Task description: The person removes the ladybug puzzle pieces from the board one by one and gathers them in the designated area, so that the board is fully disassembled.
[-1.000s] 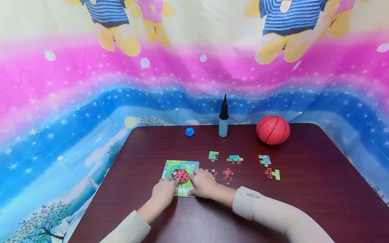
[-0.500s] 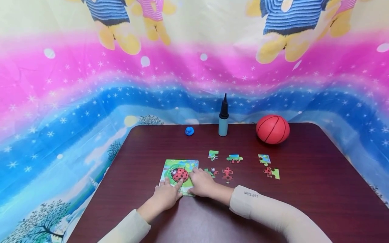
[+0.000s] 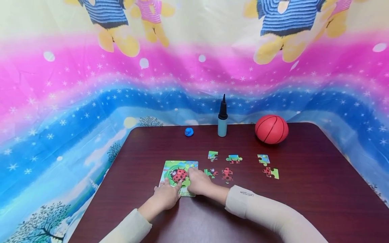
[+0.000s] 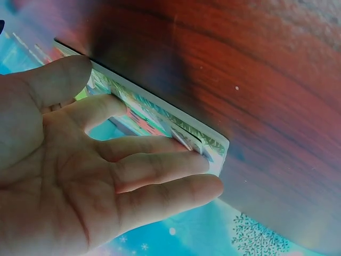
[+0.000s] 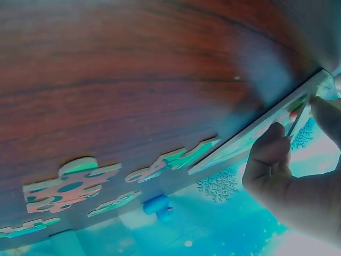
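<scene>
A square ladybug puzzle board (image 3: 179, 164) lies on the table in front of both hands. My left hand (image 3: 164, 196) rests on its lower left part with fingers spread and fairly straight, as the left wrist view also shows. Over the board's right side, my right hand (image 3: 199, 181) pinches a thin puzzle piece (image 5: 299, 118) between thumb and fingers; the piece is tilted up from the board, its face mostly hidden. Just right of that hand lie a green piece with part of a ladybug's head (image 3: 210, 173) and a red spotted piece (image 3: 227, 174).
More loose pieces lie beyond: a green corner piece (image 3: 212, 155), a blue-green piece (image 3: 234, 159), a blue piece (image 3: 263, 159) and a red-green piece (image 3: 271, 172). Along the table's far edge stand a blue toy duck (image 3: 189, 132), a hand pump (image 3: 222, 126) and a red ball (image 3: 271, 129).
My left hand has shifted slightly back, and its fingers have spread out over the board. My right hand has moved a little left over the board, and a green piece now shows near its fingers.
</scene>
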Demonstrator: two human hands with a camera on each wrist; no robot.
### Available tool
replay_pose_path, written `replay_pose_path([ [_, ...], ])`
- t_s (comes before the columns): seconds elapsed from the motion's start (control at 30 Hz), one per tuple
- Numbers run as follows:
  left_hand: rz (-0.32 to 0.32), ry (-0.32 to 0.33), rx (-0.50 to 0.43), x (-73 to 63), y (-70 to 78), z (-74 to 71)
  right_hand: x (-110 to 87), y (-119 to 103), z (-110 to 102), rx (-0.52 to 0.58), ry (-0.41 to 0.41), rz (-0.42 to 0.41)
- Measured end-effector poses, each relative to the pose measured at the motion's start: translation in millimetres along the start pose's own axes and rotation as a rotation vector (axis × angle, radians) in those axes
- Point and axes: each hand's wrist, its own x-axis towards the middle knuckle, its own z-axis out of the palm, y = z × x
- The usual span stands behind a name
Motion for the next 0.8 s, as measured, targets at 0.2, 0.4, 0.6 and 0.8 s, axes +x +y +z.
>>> replay_pose_path([
  [0.2,0.003,-0.018,0.023,0.7,2.7,-2.3,-1.7,1,-10,0.126,0.015,-0.044],
  [0.4,0.0,-0.018,-0.002,-0.8,2.9,-4.3,2.0,12,-17,0.258,0.01,-0.116],
  [0.6,0.004,-0.012,-0.022,-2.5,3.3,-6.7,-4.8,28,-32,0.351,0.008,-0.155],
  [0.8,-0.003,0.003,-0.017,-2.8,1.4,-7.1,-28.0,57,-59,0.38,0.001,-0.142],
])
